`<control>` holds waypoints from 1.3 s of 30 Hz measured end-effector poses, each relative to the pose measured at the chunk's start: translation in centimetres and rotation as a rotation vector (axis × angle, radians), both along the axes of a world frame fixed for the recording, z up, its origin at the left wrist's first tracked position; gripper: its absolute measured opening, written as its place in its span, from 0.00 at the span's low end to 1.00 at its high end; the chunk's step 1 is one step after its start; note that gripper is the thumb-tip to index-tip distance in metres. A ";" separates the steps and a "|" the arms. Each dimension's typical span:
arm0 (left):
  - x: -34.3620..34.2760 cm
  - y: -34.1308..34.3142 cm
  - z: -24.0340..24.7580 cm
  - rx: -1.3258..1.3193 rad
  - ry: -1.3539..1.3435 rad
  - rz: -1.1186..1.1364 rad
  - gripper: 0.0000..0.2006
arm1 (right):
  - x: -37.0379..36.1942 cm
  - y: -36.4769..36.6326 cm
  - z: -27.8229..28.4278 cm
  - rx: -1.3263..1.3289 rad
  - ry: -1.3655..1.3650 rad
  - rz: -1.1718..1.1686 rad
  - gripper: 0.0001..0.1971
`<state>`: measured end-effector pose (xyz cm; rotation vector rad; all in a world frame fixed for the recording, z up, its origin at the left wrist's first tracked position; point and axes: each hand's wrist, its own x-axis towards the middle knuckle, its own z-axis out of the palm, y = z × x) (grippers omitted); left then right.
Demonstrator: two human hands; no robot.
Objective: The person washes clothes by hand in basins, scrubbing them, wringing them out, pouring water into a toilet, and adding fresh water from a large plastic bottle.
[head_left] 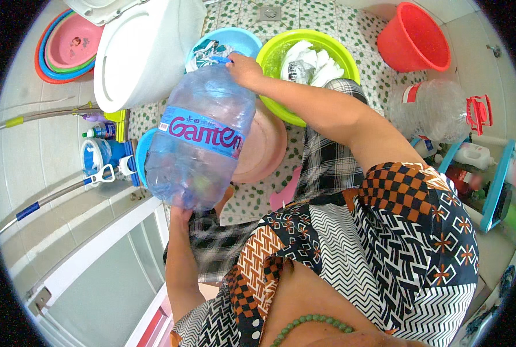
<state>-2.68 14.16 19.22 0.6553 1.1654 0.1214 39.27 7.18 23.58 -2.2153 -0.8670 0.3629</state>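
A large clear-blue plastic water jug [209, 95] with a blue printed label is held tilted in front of me, its neck end pointing away. My right hand [245, 72] is closed at the neck, by the blue handle [220, 59]. Under the near end, my left hand [183, 209] holds the jug's base; its fingers are partly hidden by the plastic. The neck lies over a light blue basin [243, 39] with teal-and-white patterned cloth [209, 53]. Beneath the jug is a pale pink basin [266, 144], partly covered. Right of the neck, a lime-green basin [353, 72] holds white cloth [307, 63] in water.
A white toilet [148, 52] stands at the far left, beside stacked coloured basins [76, 43]. A red bucket [414, 40] is at the far right, above another clear jug [434, 110] and a blue-framed rack [495, 185]. Mop poles [50, 196] lean at the left.
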 end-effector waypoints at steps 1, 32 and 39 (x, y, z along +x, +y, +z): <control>0.0 -0.1 0.4 0.028 -0.007 -0.020 0.17 | 0.0 0.3 0.0 0.002 -0.007 0.001 0.12; -1.0 -0.2 1.9 0.203 0.073 0.276 0.14 | 0.8 2.1 -2.6 -0.042 0.065 0.071 0.15; -1.2 -0.4 1.2 0.174 0.056 0.287 0.17 | 2.1 2.1 -3.7 0.062 0.078 0.101 0.15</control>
